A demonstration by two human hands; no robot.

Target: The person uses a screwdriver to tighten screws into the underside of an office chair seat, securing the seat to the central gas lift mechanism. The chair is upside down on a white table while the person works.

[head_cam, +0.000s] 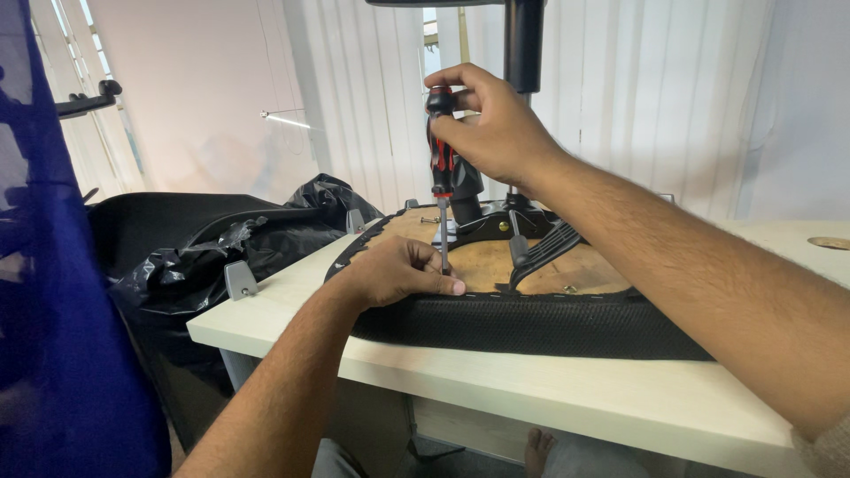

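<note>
An upturned chair seat (pixel 531 323) with black mesh padding and a wooden underside lies on a pale table (pixel 567 389). My right hand (pixel 491 128) grips the red and black handle of a screwdriver (pixel 440 164), held upright with its shaft pointing down at the wood. My left hand (pixel 403 270) rests on the seat's near edge, fingers pinched around the lower shaft near the tip. A black metal mechanism (pixel 518 226) with a lever is fixed on the wood just right of the screwdriver, and a black column (pixel 523 44) rises from it.
A black plastic bag (pixel 239 243) lies over a dark chair part at the left, with grey armrest brackets (pixel 240 280) beside it. Blue fabric (pixel 53 265) fills the left edge. White vertical blinds hang behind. A round hole (pixel 830 242) is in the table's far right.
</note>
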